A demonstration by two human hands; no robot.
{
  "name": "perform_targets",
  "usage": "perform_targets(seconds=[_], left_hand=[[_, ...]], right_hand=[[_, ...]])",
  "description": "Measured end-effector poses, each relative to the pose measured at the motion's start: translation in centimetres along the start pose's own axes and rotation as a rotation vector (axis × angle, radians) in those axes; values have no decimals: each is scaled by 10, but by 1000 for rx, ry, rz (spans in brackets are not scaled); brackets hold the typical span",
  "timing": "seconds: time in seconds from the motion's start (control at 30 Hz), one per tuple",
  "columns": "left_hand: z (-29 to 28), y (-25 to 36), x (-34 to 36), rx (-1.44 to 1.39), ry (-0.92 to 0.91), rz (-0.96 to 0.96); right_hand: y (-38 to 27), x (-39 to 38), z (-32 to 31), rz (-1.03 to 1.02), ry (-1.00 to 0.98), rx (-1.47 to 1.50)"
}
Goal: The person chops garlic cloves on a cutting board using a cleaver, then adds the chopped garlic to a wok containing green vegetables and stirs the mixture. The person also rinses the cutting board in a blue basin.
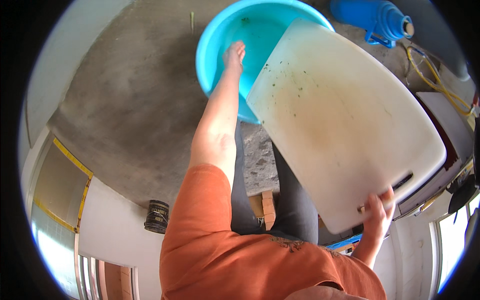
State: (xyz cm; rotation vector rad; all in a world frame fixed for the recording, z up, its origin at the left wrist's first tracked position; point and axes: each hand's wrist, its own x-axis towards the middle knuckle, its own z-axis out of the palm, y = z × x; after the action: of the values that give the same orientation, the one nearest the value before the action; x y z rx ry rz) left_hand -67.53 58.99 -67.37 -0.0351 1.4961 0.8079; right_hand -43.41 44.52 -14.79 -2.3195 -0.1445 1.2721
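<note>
A large white plastic cutting board [345, 120] slants across the right half of the view, with dark green bits and a brownish stain on its face. My right hand [378, 210] is closed around its near edge by the handle slot, slightly blurred. The board's far end overlaps the turquoise basin [201, 62]; whether it rests on the rim I cannot tell. My left arm stretches forward over the basin's left side. There my left hand [234, 56] has its fingers curled together, left of the board and apart from it. Anything inside those fingers is hidden.
A blue thermos flask [372, 21] is at the far right, near a yellow hose [437, 82]. A black bucket [157, 216] stands by the wall at lower left. Several bricks [268, 206] lie between my legs. A thin greenish piece [192, 22] lies on the concrete floor.
</note>
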Motion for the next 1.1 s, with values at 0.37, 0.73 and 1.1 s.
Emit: perform_targets(seconds=[0.37, 0.73, 1.1], left_hand=[[28, 0, 92, -601, -552, -390], [139, 78, -363, 190, -1038, 335], [90, 32, -282, 864, -881, 981]], right_hand=[[21, 5, -18, -25, 209, -38], [11, 12, 0, -46, -120, 149], [0, -5, 14, -21, -125, 120]])
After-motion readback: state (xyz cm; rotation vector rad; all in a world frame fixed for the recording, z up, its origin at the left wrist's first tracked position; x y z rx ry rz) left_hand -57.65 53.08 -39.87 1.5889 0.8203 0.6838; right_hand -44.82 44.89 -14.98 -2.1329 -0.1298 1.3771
